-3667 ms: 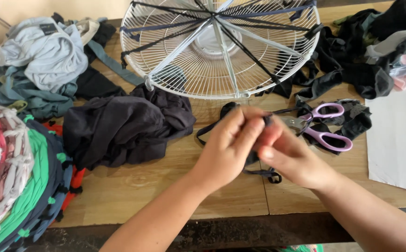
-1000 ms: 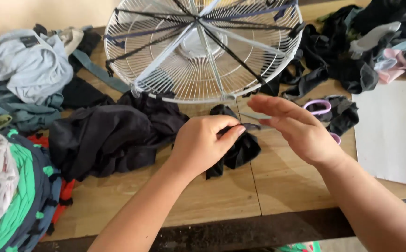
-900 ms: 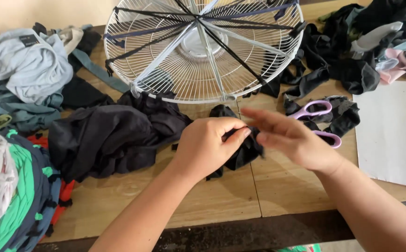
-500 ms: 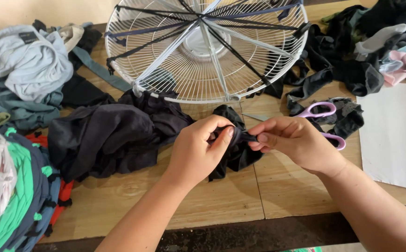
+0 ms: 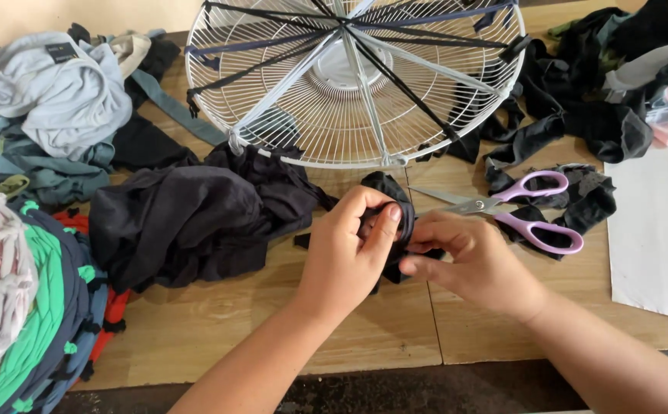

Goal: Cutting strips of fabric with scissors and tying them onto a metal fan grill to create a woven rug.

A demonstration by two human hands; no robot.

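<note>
Between the 2 hands, the black strip (image 5: 395, 222) sits pinched, left hand (image 5: 345, 257) curled over it, right hand (image 5: 468, 261) gripping its lower end.

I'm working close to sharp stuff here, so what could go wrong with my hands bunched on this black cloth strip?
The scissors lie just beyond the right hand, blades pointing toward the left hand; a careless reach might nick a finger. The black cloth strip sits near the white fan guard, so a loose end could catch in its wires.
</note>
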